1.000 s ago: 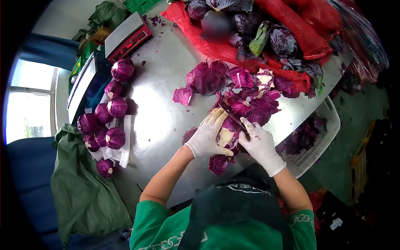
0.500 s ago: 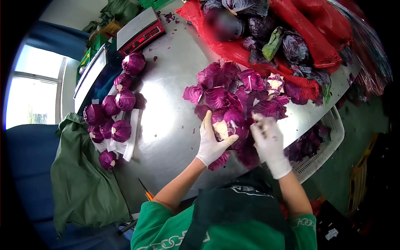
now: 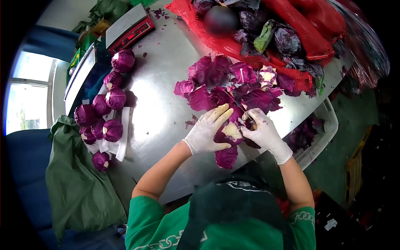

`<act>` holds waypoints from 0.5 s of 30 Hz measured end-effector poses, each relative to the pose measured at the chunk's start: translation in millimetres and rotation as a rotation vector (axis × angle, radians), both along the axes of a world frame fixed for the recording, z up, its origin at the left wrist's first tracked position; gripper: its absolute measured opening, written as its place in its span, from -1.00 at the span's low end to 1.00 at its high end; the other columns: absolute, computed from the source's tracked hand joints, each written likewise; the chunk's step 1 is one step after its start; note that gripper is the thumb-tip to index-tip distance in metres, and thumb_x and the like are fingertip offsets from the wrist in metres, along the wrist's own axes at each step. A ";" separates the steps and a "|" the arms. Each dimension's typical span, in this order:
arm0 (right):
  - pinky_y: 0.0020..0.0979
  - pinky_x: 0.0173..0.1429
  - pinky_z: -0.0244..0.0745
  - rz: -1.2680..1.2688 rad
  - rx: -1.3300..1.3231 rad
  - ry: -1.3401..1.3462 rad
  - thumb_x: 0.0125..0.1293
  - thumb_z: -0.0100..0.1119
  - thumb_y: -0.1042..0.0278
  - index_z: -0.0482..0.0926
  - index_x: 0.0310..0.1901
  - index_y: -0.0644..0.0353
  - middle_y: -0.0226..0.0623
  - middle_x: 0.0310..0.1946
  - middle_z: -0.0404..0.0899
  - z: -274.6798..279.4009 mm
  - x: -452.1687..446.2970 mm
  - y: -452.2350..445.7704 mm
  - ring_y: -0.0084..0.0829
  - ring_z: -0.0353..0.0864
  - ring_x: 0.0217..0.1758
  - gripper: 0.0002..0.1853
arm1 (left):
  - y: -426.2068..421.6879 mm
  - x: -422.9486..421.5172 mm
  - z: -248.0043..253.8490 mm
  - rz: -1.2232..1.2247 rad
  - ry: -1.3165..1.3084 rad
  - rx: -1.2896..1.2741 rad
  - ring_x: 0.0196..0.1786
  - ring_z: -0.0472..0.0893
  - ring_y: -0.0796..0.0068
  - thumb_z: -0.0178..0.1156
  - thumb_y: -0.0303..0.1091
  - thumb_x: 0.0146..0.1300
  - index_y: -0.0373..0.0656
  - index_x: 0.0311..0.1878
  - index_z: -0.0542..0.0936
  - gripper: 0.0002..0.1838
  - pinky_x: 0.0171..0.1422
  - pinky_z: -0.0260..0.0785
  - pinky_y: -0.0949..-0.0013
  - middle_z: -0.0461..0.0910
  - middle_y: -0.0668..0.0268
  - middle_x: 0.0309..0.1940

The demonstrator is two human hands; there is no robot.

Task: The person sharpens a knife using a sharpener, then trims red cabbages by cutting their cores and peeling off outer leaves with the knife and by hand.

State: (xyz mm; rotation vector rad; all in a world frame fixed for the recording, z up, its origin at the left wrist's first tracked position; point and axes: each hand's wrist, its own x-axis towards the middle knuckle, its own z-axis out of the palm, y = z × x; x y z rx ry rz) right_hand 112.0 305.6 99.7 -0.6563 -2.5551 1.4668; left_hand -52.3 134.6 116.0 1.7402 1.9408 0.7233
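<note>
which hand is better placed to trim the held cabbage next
Probably the right hand: its fingers curl at the right of the cabbage, while the left hand clasps the opposite side, seemingly steadying it.

Cupping a purple cabbage point(image 3: 231, 133) with the left hand point(image 3: 206, 132), with right hand point(image 3: 263, 131) alongside, near loose leaves point(image 3: 210, 71) on the surface point(image 3: 160, 89)

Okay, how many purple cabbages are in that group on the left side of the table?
9 visible. Top to bottom: one cabbage below the red scale, two next, five clustered lower, one at the bottom. More may be hidden underneath.
</note>
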 end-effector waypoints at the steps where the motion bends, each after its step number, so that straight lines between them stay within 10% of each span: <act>1: -0.35 0.14 0.51 0.008 -0.005 -0.030 0.09 0.37 0.30 0.52 0.05 0.22 -0.25 -0.10 0.56 1.0 1.7 0.3 -0.27 0.59 0.03 -0.53 | -0.7 4.6 0.3 -0.004 -0.006 -0.002 0.43 0.27 -0.02 0.51 -0.08 -0.16 -0.16 0.50 0.18 0.11 0.50 0.13 0.07 0.19 0.01 0.45; 6: -0.42 -0.21 0.44 -0.099 -0.012 -0.010 0.11 0.32 0.39 0.49 -0.31 0.28 -0.29 -0.16 0.54 -10.7 1.3 8.2 -0.48 0.52 -0.31 -0.79 | -5.3 19.3 5.9 0.178 0.120 -0.081 0.22 0.33 -0.04 0.51 0.05 -0.22 0.05 0.51 0.21 0.14 0.30 0.27 0.01 0.24 0.05 0.36; 12: -0.45 0.01 0.51 0.067 -0.129 0.023 0.10 0.44 0.27 0.58 0.16 0.13 -0.28 -0.03 0.45 25.2 -2.4 -2.9 -0.41 0.59 -0.07 -0.46 | -14.3 27.7 -8.3 0.254 0.178 -0.011 0.29 0.25 -0.10 0.54 0.18 -0.27 0.02 0.45 0.28 0.14 0.34 0.19 -0.06 0.19 0.02 0.32; 15: -0.34 0.19 0.46 0.180 -0.099 0.084 0.10 0.39 0.28 0.59 0.00 0.17 -0.22 -0.02 0.47 10.3 -10.4 4.6 -0.23 0.54 0.09 -0.59 | -6.4 18.3 -12.2 0.083 0.098 0.115 0.49 0.11 -0.17 0.59 0.03 -0.27 -0.17 0.41 0.27 0.14 0.51 0.05 -0.08 0.18 0.00 0.38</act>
